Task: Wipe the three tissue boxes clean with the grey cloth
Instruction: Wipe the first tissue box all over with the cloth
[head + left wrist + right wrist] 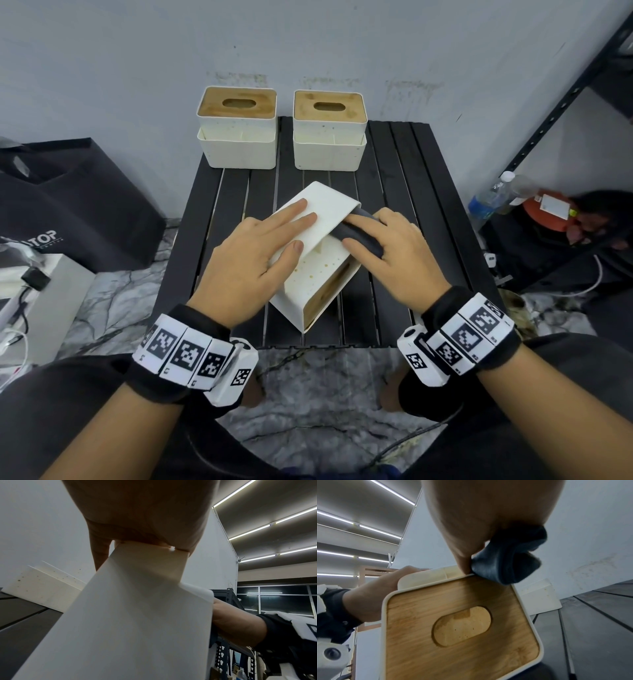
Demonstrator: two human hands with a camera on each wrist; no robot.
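Note:
A white tissue box (pixel 318 274) with brown specks lies tipped on its side mid-table, its bamboo lid (pixel 462 628) facing me. My left hand (pixel 287 229) rests flat on its upper face (pixel 137 615), fingers straight and thumb against the speckled side. My right hand (pixel 387 250) clutches the bunched grey cloth (pixel 359 233) and presses it against the box's right edge; in the right wrist view the cloth (pixel 505 563) sits at the lid's rim. Two more tissue boxes (pixel 237 126) (pixel 329 130) stand upright at the table's back edge.
The black slatted table (pixel 411 192) stands against a pale wall. A black bag (pixel 68 205) sits on the floor at left. At right are a metal shelf rack (pixel 565 102), a water bottle (pixel 489 198) and a red object (pixel 548 212).

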